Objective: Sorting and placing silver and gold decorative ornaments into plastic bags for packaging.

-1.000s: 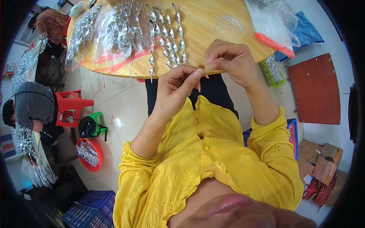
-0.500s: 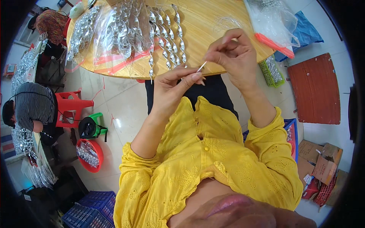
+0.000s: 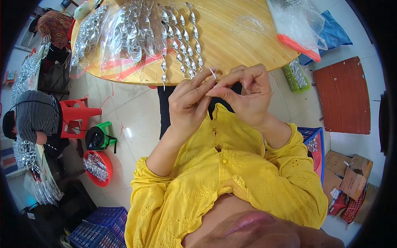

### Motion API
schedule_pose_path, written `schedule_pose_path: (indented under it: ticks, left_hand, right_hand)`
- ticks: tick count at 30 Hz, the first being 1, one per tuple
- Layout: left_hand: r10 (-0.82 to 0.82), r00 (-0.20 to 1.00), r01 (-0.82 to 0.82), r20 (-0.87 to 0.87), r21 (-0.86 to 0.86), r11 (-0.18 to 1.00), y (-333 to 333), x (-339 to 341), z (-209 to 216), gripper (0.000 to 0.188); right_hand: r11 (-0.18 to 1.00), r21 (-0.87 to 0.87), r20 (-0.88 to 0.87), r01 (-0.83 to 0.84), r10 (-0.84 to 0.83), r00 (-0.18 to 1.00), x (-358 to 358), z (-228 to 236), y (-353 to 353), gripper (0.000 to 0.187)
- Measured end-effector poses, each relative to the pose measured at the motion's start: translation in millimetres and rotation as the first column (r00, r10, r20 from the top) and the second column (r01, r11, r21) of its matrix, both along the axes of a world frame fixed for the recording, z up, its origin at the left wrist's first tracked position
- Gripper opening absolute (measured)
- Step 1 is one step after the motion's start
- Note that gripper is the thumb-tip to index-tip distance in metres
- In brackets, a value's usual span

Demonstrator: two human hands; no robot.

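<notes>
My left hand (image 3: 188,101) is closed, and a short, thin white strip (image 3: 213,73) sticks up past its fingertips. Close against it is my right hand (image 3: 247,96), its thumb and forefinger drawn together at the left fingertips. Whatever the right fingers pinch is too small to make out. Both hands are just off the near edge of the round wooden table (image 3: 231,49). Several twisted silver spiral strips (image 3: 194,37) lie on the tabletop beyond my left hand. Farther right on the wood is a loose tangle of thin, pale thread (image 3: 248,25).
A clear plastic bag of silver spirals (image 3: 136,35) covers the table's left part. Another clear bag (image 3: 300,25) is at the right edge. Green basket (image 3: 297,78) stands below. To the left are a person in stripes (image 3: 37,115), red stool (image 3: 76,118) and red basin (image 3: 108,167).
My right hand has come down and nearer to the left hand, its fingers now meeting the left fingertips. The white strip has turned, pointing up and leftward.
</notes>
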State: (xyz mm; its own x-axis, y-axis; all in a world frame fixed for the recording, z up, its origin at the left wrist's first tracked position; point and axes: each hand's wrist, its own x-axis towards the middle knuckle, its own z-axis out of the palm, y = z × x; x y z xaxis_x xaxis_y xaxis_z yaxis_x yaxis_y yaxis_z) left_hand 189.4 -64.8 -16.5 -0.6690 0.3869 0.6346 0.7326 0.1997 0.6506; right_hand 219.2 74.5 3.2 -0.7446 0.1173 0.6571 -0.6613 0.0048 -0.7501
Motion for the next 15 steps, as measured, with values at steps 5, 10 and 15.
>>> schedule_pose_path:
  ticks: [5, 10, 15]
  left_hand:
    - [-0.149, 0.913, 0.036, 0.379, 0.289, 0.957, 2, 0, 5, 0.014]
    - [-0.422, 0.699, 0.059, 0.577, 0.542, 0.838, -1, 0, 6, 0.011]
    - [-0.44, 0.645, 0.056, 0.625, 0.535, 0.843, 0, 2, 3, 0.011]
  right_hand:
    - [0.98, 0.18, 0.104, 0.09, -0.11, 0.988, -5, -2, 11, 0.019]
    - [0.965, 0.245, 0.298, -0.093, 0.016, 0.954, 3, -13, 14, 0.024]
    - [0.962, -0.027, 0.378, -0.273, 0.262, 0.888, 4, -26, 2, 0.028]
